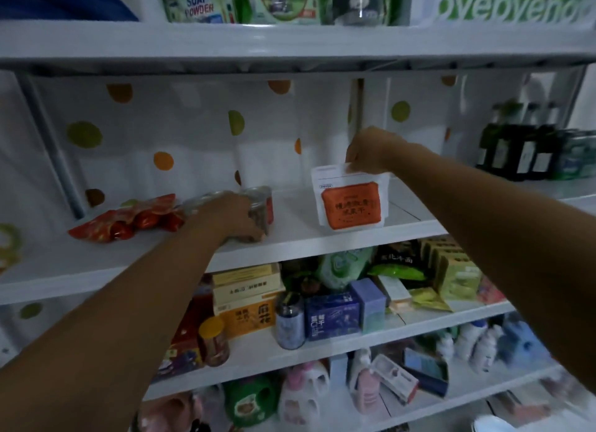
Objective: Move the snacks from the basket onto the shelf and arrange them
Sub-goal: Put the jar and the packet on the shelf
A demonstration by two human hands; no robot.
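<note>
White shelf [306, 243] before a polka-dot backdrop [193, 122] carries our snacks. A red bag [129, 220] lies flat at left, long axis along the shelf, beside the clear jar [262, 206] our left hand [232, 215] curls round. Our right hand [367, 151] pinches the top edge of an upright white pouch [350, 202], orange label facing us.

The shelf [322, 241] is white. The backing [193, 135] behind it is white too, scattered with green, orange and brown dots. The pouch [350, 202] is white with an orange label and dark characters. The packet [125, 220] is red with yellowish flecks, and the jar [261, 206] is clear with a red band. The bags [196, 2] are green and white with blue lettering. The bottles [516, 148] are dark with pale labels.
</note>
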